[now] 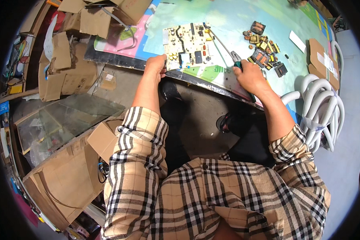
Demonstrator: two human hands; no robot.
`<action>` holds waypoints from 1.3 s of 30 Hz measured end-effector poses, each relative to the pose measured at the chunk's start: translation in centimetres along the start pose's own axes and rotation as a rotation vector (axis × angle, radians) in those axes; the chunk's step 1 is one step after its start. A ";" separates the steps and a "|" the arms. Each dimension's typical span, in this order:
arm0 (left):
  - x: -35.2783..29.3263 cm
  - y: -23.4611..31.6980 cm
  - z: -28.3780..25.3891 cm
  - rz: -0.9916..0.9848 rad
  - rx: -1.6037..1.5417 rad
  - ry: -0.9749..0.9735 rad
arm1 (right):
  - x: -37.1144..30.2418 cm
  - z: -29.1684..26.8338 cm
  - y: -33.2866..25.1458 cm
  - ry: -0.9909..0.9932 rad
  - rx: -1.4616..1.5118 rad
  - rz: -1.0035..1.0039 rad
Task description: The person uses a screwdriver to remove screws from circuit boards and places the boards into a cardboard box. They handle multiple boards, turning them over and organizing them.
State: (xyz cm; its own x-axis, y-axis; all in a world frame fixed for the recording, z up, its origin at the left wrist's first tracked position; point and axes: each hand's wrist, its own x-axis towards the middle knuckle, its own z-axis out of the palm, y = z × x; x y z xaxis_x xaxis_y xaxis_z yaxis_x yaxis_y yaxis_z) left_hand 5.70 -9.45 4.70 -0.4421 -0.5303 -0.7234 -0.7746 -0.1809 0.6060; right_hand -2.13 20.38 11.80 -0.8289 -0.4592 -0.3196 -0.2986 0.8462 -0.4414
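A cream-coloured circuit board (191,39) with many parts on it lies near the table's front edge. My left hand (157,65) is closed on its near left corner, the fingers partly hidden at the edge. In my right hand (251,77) is a pair of long-nose pliers (225,45) with dark green handles, the fist wrapped round them. Their thin jaws reach up and left to the board's far right corner, beside a small yellow part. Whether the tips grip anything is too small to tell.
Several loose transformers and coils (264,50) are heaped right of the pliers. Beyond them lie a white strip (297,41) and a flat cardboard piece (323,64). Coiled white corrugated hose (322,105) sits by my right forearm. Cardboard boxes (68,74) and glass sheets (68,116) stand at left.
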 end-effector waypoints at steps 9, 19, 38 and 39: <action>0.8 -1.0 0.7 -0.059 -0.061 -0.023 | 0.6 1.1 -0.1 -0.063 0.005 0.006; 0.0 0.8 -1.2 -0.018 -0.217 -0.165 | 1.1 2.8 0.2 -0.071 -0.034 0.000; -4.5 3.6 0.4 0.305 -0.143 -0.184 | -0.6 1.3 -2.5 0.062 0.424 -0.004; -4.5 3.6 0.4 0.305 -0.138 -0.183 | -0.6 1.1 -2.7 -0.136 0.425 0.058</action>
State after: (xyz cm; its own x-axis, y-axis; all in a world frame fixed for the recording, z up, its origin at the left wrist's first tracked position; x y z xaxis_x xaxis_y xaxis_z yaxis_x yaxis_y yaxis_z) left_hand 4.73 -7.40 10.08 -0.7260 -0.4226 -0.5426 -0.5323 -0.1543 0.8324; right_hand -0.27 18.11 12.24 -0.7604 -0.4696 -0.4487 -0.0091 0.6985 -0.7155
